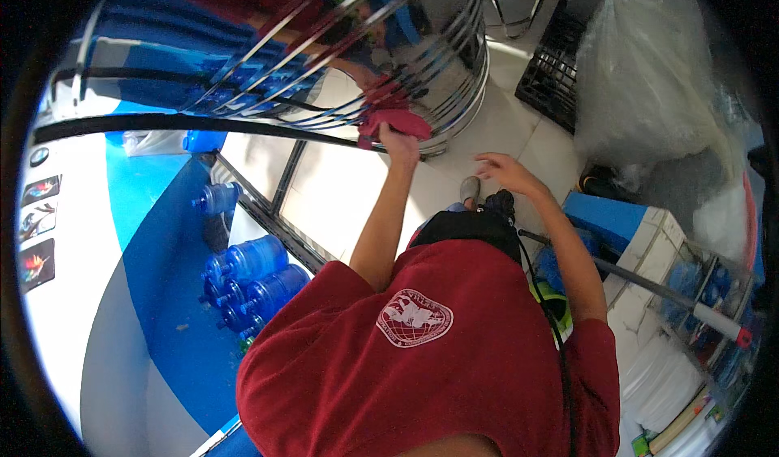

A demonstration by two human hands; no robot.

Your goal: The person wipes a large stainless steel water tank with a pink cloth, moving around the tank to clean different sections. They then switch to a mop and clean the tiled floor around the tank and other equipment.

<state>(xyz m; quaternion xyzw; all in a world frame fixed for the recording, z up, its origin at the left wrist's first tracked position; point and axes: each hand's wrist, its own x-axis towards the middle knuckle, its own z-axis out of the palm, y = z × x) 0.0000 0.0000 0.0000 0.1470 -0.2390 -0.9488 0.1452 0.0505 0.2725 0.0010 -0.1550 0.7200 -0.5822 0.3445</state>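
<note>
A crumpled dark-red cloth (410, 122) is bunched under the fingers of my left hand (398, 144), which presses it on the lower edge of a shiny, mirror-like metal surface (442, 51) ribbed with bright bars. The cloth and a red shirt sleeve are reflected in that metal. My right hand (513, 171) hangs in the air over the floor to the right of the cloth, its fingers apart and holding nothing.
Large blue water bottles (264, 262) are stacked at the left beside a blue-and-white wall. On the right stand a black crate (552, 75), a big translucent plastic bag (649, 67), a blue-and-white box (604, 222) and a grey pole (641, 278). Pale tiles (341, 181) cover the floor.
</note>
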